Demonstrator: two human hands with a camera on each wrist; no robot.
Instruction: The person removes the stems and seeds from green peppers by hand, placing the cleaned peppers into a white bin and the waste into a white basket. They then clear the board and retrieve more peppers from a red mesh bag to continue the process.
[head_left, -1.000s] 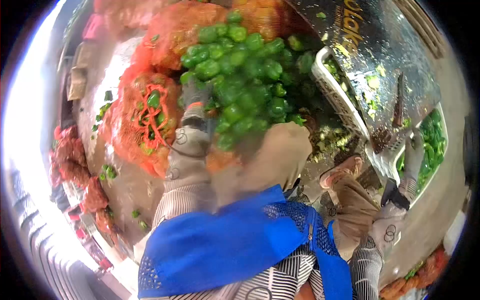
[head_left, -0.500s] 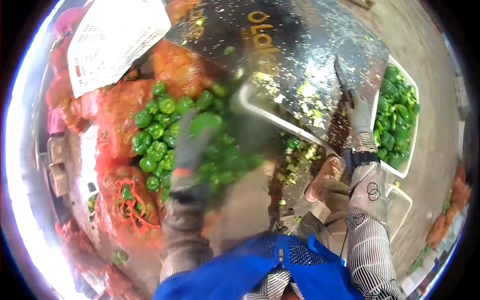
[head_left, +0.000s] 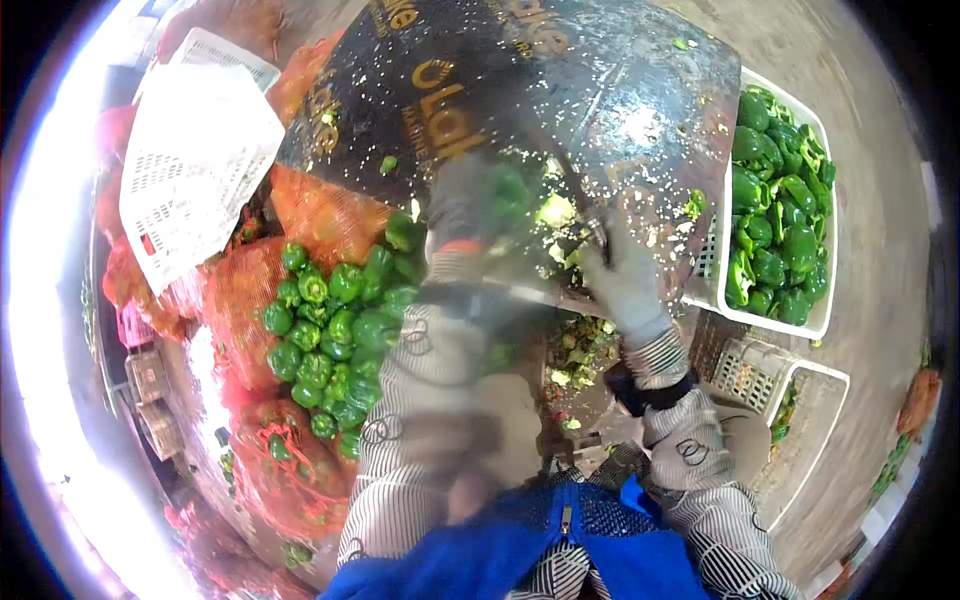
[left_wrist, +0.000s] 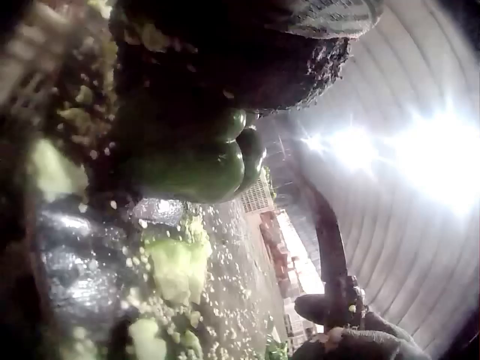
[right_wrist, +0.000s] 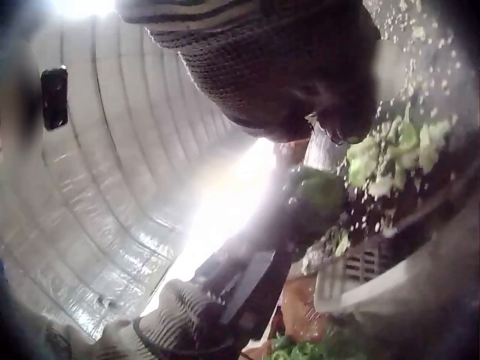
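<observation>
My gloved left hand [head_left: 462, 200] holds a green pepper [head_left: 508, 195] over the dark printed sheet [head_left: 640, 75]; both are blurred. In the left wrist view the pepper [left_wrist: 199, 169] hangs below the dark glove, its lobes showing. My gloved right hand [head_left: 628, 275] grips a knife [head_left: 572, 180] by its handle, to the right of the pepper. The blade also shows in the left wrist view [left_wrist: 330, 240], with the right-hand fingers [left_wrist: 367, 341] round the handle. Pale pepper cores [head_left: 556, 210] and seeds lie scattered on the sheet between the hands.
A heap of whole green peppers [head_left: 330, 345] lies at left among orange mesh sacks [head_left: 325, 215]. Far left is a white crate [head_left: 195, 160]. At right stands a white crate [head_left: 826, 290] of green peppers, with another crate [head_left: 835, 400] nearer. Scraps [head_left: 580, 350] lie below the sheet.
My left hand has gone from the pepper heap to the sheet, carrying a pepper. My right hand, with the knife, has moved in from the crate side towards it. The head view has shifted.
</observation>
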